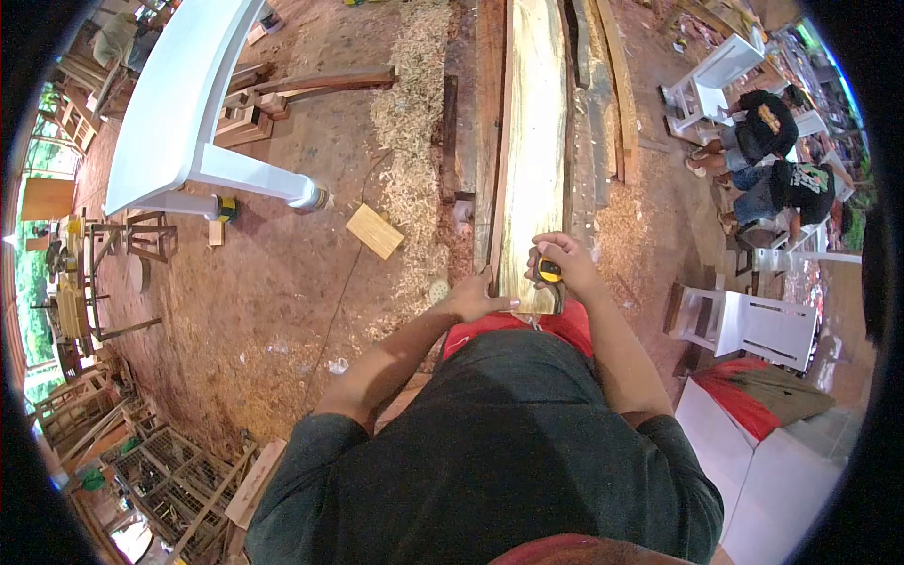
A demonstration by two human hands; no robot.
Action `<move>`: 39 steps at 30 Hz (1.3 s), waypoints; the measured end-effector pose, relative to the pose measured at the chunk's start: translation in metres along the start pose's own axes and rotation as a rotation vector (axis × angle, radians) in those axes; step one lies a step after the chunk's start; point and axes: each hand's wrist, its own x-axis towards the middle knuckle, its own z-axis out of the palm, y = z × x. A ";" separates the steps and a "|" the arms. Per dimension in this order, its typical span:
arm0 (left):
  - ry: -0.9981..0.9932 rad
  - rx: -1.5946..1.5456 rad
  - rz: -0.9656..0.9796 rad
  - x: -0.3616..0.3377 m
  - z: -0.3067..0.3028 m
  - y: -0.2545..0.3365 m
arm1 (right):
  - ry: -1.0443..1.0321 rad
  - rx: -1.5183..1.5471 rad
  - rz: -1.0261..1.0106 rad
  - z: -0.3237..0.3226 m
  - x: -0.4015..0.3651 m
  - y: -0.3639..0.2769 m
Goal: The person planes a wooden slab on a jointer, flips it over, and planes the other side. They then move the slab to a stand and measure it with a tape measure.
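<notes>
A long pale wooden plank (535, 122) runs away from my body, its near end at my waist. My right hand (560, 257) is closed around a yellow and black tape measure (549, 270) over the right side of that end. At the plank's near left corner rests my left hand (478, 296), thumb stretched across the wood and fingers apart along the edge. Whether any tape is pulled out cannot be made out.
Darker boards (488, 113) flank the plank. A white table (179, 104) stands at the left, near a loose wood block (375, 232). Two people (767, 127) work among white furniture at the right. Shavings (410, 104) litter the floor.
</notes>
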 end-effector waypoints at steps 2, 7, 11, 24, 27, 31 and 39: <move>-0.011 0.020 -0.011 0.000 -0.001 0.000 | -0.005 0.009 0.004 0.000 0.000 0.000; 0.218 0.135 0.049 -0.003 0.007 -0.007 | -0.023 0.044 0.023 0.000 0.000 -0.002; 0.691 -0.211 0.161 -0.054 -0.047 0.077 | -0.001 0.001 0.034 0.002 -0.001 -0.005; -0.321 -1.254 1.405 -0.184 -0.109 0.292 | 0.011 -0.009 0.035 0.003 0.003 -0.005; -0.392 -1.382 1.537 -0.174 -0.091 0.300 | 0.028 -0.032 0.036 0.006 0.000 -0.009; -0.411 -1.499 1.705 -0.156 -0.075 0.303 | -0.002 -0.007 0.024 0.000 0.003 -0.004; 0.050 -0.427 0.652 -0.102 -0.088 0.242 | 0.072 -0.123 0.043 -0.002 0.004 0.006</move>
